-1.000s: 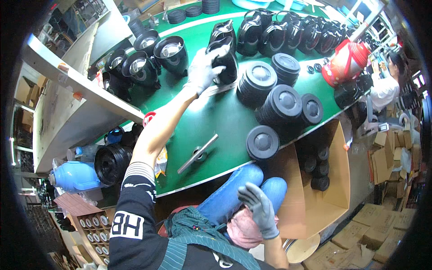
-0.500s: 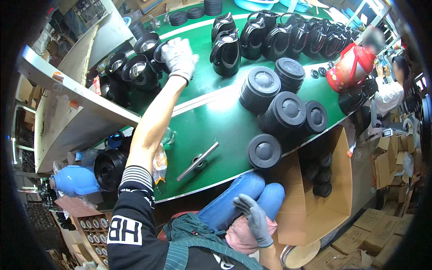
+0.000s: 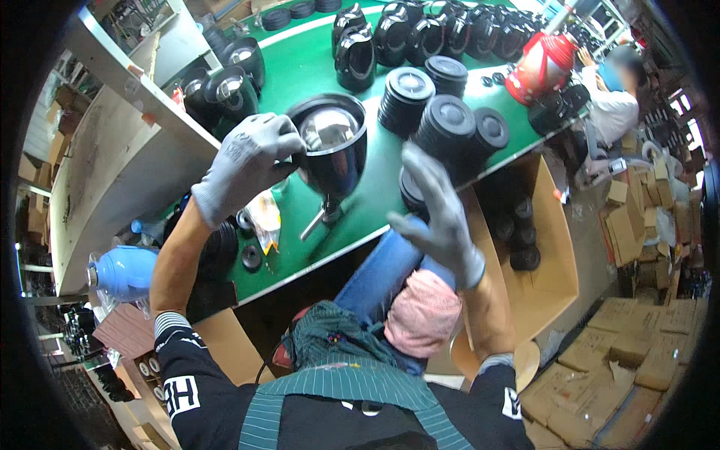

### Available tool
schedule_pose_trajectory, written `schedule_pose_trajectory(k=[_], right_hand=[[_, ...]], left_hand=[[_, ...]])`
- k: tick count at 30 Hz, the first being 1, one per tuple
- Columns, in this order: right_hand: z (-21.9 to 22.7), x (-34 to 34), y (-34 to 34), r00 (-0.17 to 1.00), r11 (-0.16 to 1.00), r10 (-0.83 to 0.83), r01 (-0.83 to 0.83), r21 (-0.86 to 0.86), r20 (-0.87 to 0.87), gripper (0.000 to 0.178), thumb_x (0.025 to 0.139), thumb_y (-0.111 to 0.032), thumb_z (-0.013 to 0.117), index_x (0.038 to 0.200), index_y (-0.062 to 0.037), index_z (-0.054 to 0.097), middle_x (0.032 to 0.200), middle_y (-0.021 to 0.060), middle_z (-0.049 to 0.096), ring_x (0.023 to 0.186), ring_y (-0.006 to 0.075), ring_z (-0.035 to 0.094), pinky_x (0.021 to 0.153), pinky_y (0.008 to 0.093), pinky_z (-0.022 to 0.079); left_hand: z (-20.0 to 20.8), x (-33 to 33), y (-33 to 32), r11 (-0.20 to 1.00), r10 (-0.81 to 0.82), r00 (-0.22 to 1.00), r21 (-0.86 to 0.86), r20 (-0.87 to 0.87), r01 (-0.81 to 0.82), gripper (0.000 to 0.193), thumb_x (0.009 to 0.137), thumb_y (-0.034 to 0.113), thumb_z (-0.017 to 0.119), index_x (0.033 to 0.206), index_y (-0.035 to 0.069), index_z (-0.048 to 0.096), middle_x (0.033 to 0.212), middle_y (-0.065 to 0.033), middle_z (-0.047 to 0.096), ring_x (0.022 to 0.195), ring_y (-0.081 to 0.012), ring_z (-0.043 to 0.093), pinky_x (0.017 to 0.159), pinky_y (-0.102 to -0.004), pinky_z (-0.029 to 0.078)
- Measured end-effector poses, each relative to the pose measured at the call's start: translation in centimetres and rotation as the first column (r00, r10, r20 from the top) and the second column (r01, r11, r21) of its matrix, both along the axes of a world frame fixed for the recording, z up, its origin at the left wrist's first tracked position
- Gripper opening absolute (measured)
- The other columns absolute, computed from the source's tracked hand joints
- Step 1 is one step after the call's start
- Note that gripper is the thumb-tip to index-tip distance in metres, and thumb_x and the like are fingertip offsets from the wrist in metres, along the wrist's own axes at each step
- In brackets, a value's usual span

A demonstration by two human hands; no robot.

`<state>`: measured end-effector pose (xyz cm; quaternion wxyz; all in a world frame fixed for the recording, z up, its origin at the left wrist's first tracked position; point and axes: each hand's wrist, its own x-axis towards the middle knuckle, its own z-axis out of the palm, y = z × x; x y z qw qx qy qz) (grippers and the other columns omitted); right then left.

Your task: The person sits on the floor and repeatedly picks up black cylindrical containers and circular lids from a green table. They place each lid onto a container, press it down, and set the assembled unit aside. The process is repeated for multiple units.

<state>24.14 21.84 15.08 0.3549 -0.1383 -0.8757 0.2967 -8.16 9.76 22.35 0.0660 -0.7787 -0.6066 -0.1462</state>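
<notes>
My gloved left hand [image 3: 251, 159] is pinched on the near left rim of a black vacuum flask body [image 3: 335, 171]. Its wide open end faces up, with a shiny silver liner [image 3: 330, 129] inside. My gloved right hand [image 3: 441, 214] is raised to the right of the flask body, fingers apart, holding nothing. Below the flask body a metal bar [image 3: 313, 225] on a small stand shows in part on the green table. More open-ended black flask bodies [image 3: 231, 91] stand at the back left. Stacks of round black discs [image 3: 448, 118] lie beyond my right hand.
Finished-looking black jugs [image 3: 355, 61] line the table's far side, near a red jug [image 3: 541, 66]. An open carton [image 3: 553, 259] stands at the right of my knees. A metal post [image 3: 142, 86] slants across the left. A co-worker [image 3: 611, 105] sits at far right.
My left hand has brought a flask body from the back left group toward me, over the metal bar. My right hand has risen from my lap toward it. The view has shifted.
</notes>
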Motion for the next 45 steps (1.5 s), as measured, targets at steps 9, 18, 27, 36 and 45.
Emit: schedule_pose_trajectory(k=[9,18,27,36,45], right_hand=[[1.1,3.5,-7.0,0.928,0.89,0.372,-0.36,-0.278,-0.011,0.049,0.072,-0.003,0.095,0.11,-0.0074,0.067,0.144,0.0186,0.068,0.125,0.0329,0.071,0.102,0.0409,0.058],[-2.8,6.4,-15.3,0.968,0.741,-0.088,-0.095,-0.665,-0.236,0.042,0.076,0.005,0.094,0.107,0.0009,0.066,0.156,0.0279,0.058,0.143,0.0292,0.06,0.115,0.0401,0.05],[-6.6,3.5,-6.1,0.983,0.905,-0.18,0.183,-0.384,0.045,0.035,0.092,-0.016,0.081,0.122,-0.0002,0.074,0.115,0.013,0.076,0.109,0.0256,0.074,0.099,0.0346,0.056],[-16.0,-0.3,4.8,0.6,0.728,-0.678,0.627,0.277,0.425,0.1,0.075,-0.058,0.09,0.158,-0.0149,0.055,0.158,0.0347,0.038,0.142,0.0518,0.044,0.118,0.0642,0.036],[-9.4,2.6,-7.6,0.993,0.87,0.101,-0.116,-0.479,-0.057,0.115,0.064,-0.048,0.1,0.163,-0.0155,0.053,0.173,0.0291,0.028,0.159,0.0468,0.032,0.129,0.0498,0.026]], left_hand=[[0.1,4.8,-10.4,0.971,-0.21,0.872,-0.008,0.442,0.238,0.062,0.076,0.007,0.089,0.135,0.013,0.073,0.133,-0.0101,0.069,0.133,-0.0333,0.062,0.115,-0.0472,0.049],[-20.3,9.3,-18.8,0.941,0.338,0.037,-0.338,0.94,-0.019,0.067,0.103,0.011,0.071,0.164,0.004,0.044,0.163,-0.0189,0.052,0.147,-0.0251,0.053,0.125,-0.0427,0.041],[-33.1,3.8,-19.5,0.848,0.506,-0.065,-0.482,0.86,0.221,0.062,0.101,0.012,0.074,0.158,0.004,0.051,0.157,-0.0171,0.057,0.141,-0.0255,0.057,0.122,-0.0418,0.045],[-37.0,3.5,-18.3,0.826,0.518,0.012,-0.504,0.855,0.254,0.057,0.098,0.012,0.077,0.152,0.004,0.058,0.151,-0.0153,0.062,0.136,-0.0258,0.062,0.119,-0.0409,0.048],[-38.4,4.6,-17.5,0.91,0.236,0.49,-0.368,0.839,0.193,0.051,0.098,0.021,0.079,0.144,0.006,0.065,0.145,-0.0141,0.068,0.129,-0.0278,0.066,0.116,-0.0428,0.052]])
